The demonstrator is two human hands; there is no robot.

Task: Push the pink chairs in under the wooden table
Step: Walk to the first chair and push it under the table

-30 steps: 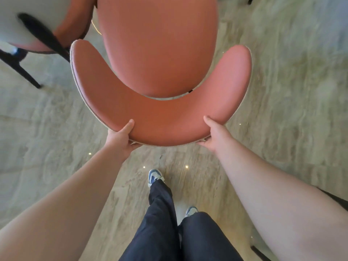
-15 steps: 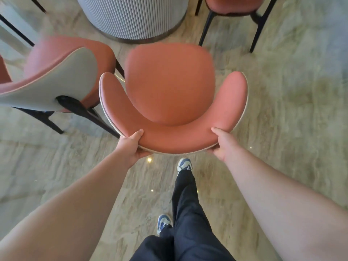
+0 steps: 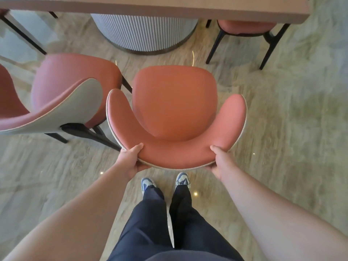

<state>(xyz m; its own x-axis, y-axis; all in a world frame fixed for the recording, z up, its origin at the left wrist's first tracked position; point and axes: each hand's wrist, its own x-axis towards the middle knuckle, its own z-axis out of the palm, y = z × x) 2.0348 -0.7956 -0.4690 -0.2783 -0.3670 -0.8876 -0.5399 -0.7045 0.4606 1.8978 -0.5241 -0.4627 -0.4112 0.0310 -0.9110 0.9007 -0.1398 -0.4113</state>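
Pink upholstery covers the centre chair (image 3: 174, 102), which stands on the marbled floor (image 3: 291, 129) at the middle of the view, its seat facing 12 o'clock toward the wooden table (image 3: 150, 6). The chair stands short of the table edge, not under it.

Left hand (image 3: 130, 161): grips the curved backrest at its 7 o'clock side, thumb on the pink inner face, fingers curled under the outer rim.

Right hand (image 3: 220, 162): grips the backrest at its 5 o'clock side, thumb on the inner face, fingers wrapped behind the rim and mostly hidden.

The tabletop runs along the 12 o'clock edge of the view. Its ribbed grey pedestal (image 3: 144, 32) stands on the floor beyond the centre chair.

A second pink chair (image 3: 73, 87), with a grey outer back shell and black legs, stands at 9 o'clock, just beside the centre chair's left arm. A third pink chair (image 3: 244, 28) sits at 1 o'clock, its seat partly under the tabletop.

The person's two shoes (image 3: 182, 179) and dark trousers (image 3: 160, 223) appear at 6 o'clock, directly behind the backrest.
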